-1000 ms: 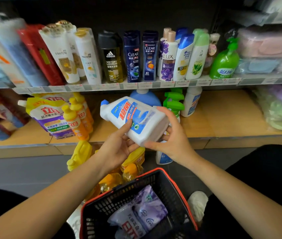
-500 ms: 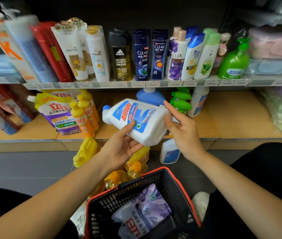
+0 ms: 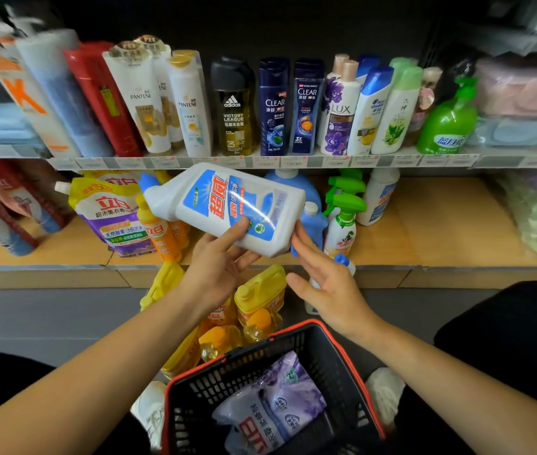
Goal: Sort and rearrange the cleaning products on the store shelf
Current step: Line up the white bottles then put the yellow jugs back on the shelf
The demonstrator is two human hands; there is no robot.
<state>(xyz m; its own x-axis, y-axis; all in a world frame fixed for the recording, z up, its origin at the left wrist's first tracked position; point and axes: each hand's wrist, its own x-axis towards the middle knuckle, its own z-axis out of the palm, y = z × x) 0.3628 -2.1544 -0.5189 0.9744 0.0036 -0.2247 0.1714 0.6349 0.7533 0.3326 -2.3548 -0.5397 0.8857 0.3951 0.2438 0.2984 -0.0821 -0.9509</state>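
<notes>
A white cleaner bottle (image 3: 227, 208) with a blue label lies tilted on its side in the air, in front of the lower wooden shelf (image 3: 431, 234). My left hand (image 3: 217, 270) grips it from below, thumb on the label. My right hand (image 3: 329, 287) is spread with straight fingers just below the bottle's base; only the fingertips are near or touching it. Behind the bottle stand a blue jug (image 3: 306, 192), green-trigger spray bottles (image 3: 346, 208) and a white bottle (image 3: 378, 198).
A purple-yellow detergent pouch (image 3: 109, 215) and orange bottles (image 3: 162, 238) fill the lower shelf's left. Yellow jugs (image 3: 260, 297) stand on the floor. A black basket with a red rim (image 3: 336, 336) holds purple pouches (image 3: 280, 405). Shampoo bottles (image 3: 273, 106) line the upper shelf.
The bottle has risen and moved toward the shelf in my left hand. My right hand has come off its base end and dropped lower, fingers spread.
</notes>
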